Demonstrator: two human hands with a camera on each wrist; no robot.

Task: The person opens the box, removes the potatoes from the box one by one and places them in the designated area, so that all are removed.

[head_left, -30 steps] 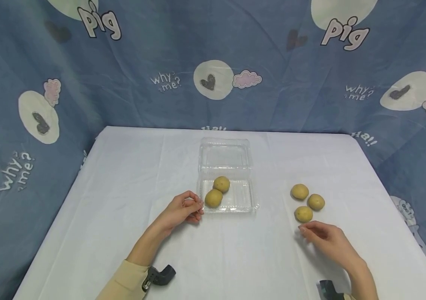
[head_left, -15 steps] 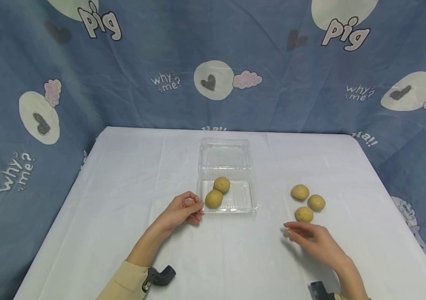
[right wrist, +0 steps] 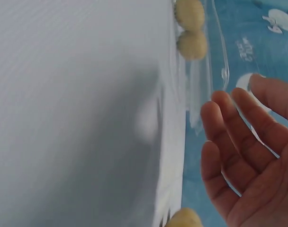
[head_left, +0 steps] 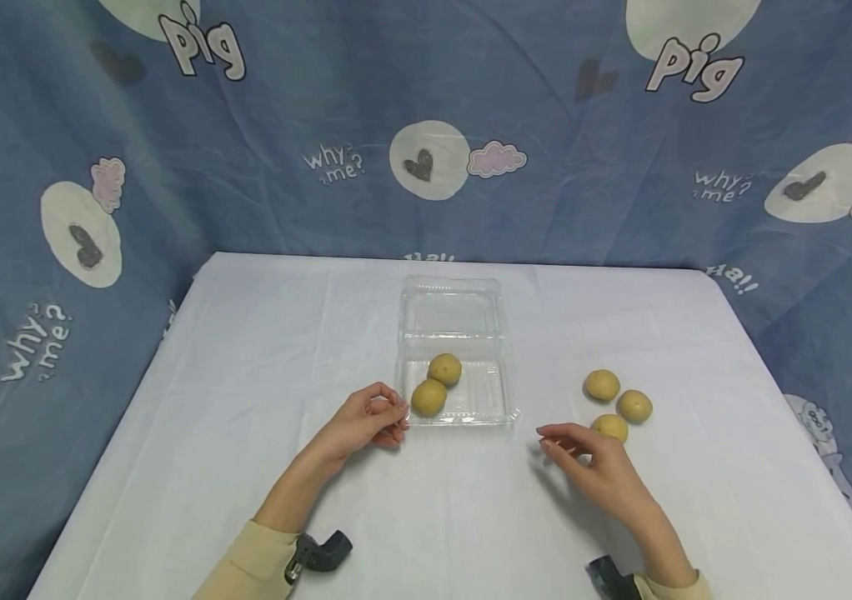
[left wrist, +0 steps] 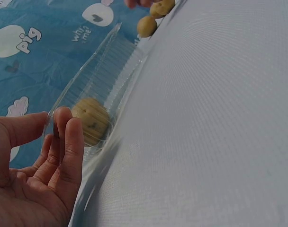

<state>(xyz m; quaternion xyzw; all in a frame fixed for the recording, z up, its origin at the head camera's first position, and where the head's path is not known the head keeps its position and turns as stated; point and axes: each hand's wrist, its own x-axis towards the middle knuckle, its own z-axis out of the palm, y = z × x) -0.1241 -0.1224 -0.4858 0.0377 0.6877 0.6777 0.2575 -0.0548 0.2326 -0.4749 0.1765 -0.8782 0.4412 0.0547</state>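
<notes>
A clear plastic clamshell container (head_left: 480, 392) stands with its lid (head_left: 450, 307) folded back. Two potatoes, a front one (head_left: 428, 398) and a back one (head_left: 444, 369), touch each other in the left of its base. My left hand (head_left: 363, 423) pinches the rim at the front left corner between thumb (left wrist: 28, 127) and fingers. Between the container and the loose potatoes, my right hand (head_left: 594, 467) hovers over the cloth with loosely bent fingers (right wrist: 238, 135), holding nothing. It partly covers the nearest loose potato (head_left: 610, 428).
Two more loose potatoes, one at the back (head_left: 602, 385) and one at the right (head_left: 634, 407), lie on the white cloth (head_left: 261, 350) right of the container. A blue printed curtain (head_left: 306, 100) hangs behind and beside the table.
My right hand has moved left and slightly away from me, from just in front of the loose potatoes toward the container. The left hand, container and potatoes have kept their places.
</notes>
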